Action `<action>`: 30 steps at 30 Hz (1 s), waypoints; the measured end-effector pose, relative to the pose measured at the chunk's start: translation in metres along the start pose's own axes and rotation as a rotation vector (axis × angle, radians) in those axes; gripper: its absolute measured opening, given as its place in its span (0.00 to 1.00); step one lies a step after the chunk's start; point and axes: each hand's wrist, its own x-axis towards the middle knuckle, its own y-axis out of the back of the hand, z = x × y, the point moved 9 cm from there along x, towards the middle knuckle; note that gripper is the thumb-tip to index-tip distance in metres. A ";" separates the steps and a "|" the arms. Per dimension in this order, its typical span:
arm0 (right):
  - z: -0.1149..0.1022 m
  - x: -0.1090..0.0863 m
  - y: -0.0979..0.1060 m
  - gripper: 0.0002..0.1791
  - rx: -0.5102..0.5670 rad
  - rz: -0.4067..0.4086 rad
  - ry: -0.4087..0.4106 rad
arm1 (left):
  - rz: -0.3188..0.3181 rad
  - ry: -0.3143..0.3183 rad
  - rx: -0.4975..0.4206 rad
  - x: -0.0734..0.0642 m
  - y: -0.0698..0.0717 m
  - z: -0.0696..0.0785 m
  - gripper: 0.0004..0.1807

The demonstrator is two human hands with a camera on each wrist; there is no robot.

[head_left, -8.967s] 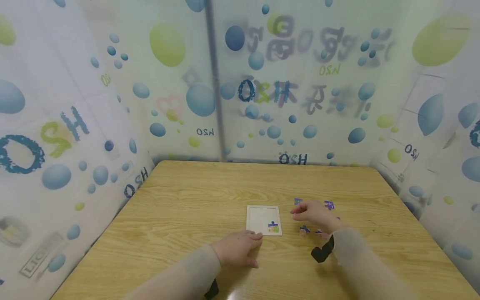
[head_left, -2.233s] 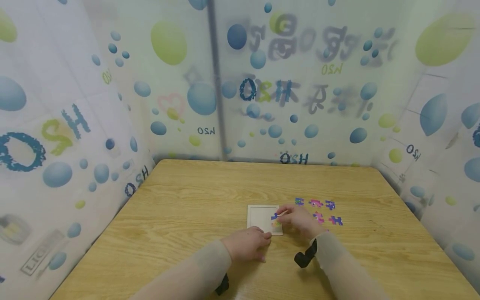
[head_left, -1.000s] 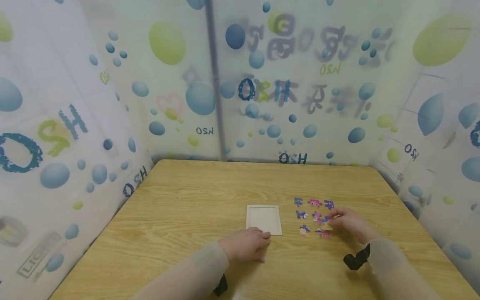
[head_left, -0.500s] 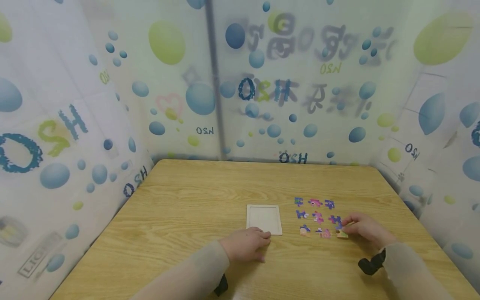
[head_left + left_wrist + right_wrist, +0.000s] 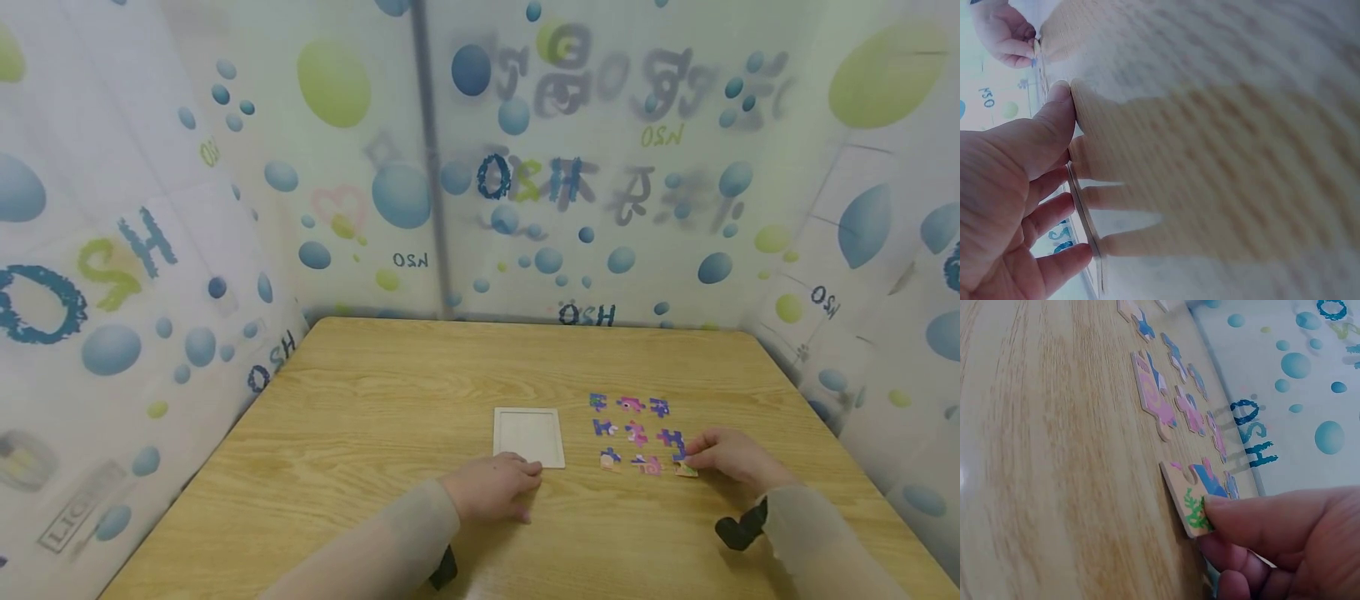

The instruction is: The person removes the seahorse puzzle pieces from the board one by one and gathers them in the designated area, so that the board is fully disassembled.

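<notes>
My right hand (image 5: 735, 458) pinches a corner jigsaw piece (image 5: 1188, 497) between thumb and fingers, at the near right corner of the loose pieces. The piece carries a green plant on a tan ground with blue above; in the right wrist view one edge is close to the table, and whether it lies flat I cannot tell. My left hand (image 5: 491, 490) rests its fingertips on the near left edge of a square, pale wooden puzzle tray (image 5: 527, 437), with no pieces in it. In the left wrist view the left fingers (image 5: 1050, 212) are spread, touching the tray's edge.
Several loose jigsaw pieces (image 5: 635, 433) in pink and blue lie in rows right of the tray, apart from one another. The wooden table (image 5: 375, 392) is bounded by a printed curtain (image 5: 337, 208) at the back and sides.
Earlier the corner piece lay in the tray's near right corner. The right hand has taken it out and carried it right, beside the other pieces. The left hand has stayed at the tray.
</notes>
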 end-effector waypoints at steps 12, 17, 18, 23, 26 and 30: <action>-0.004 0.001 0.000 0.09 -0.071 -0.003 -0.016 | 0.000 0.004 -0.001 0.001 -0.001 -0.002 0.33; -0.005 0.001 0.000 0.09 -0.087 -0.014 -0.016 | 0.002 -0.003 0.007 0.002 -0.002 -0.003 0.33; -0.005 0.001 0.000 0.09 -0.090 -0.016 -0.018 | 0.003 -0.004 0.008 0.002 -0.002 -0.003 0.33; -0.003 0.000 0.000 0.10 -0.094 -0.020 -0.025 | 0.008 -0.006 0.007 0.002 -0.001 -0.003 0.33; -0.001 0.000 0.000 0.11 -0.080 -0.019 -0.021 | 0.008 -0.007 0.012 0.002 -0.002 -0.003 0.33; 0.001 -0.001 -0.001 0.10 -0.070 -0.007 -0.014 | 0.008 -0.013 0.020 0.003 -0.003 -0.003 0.33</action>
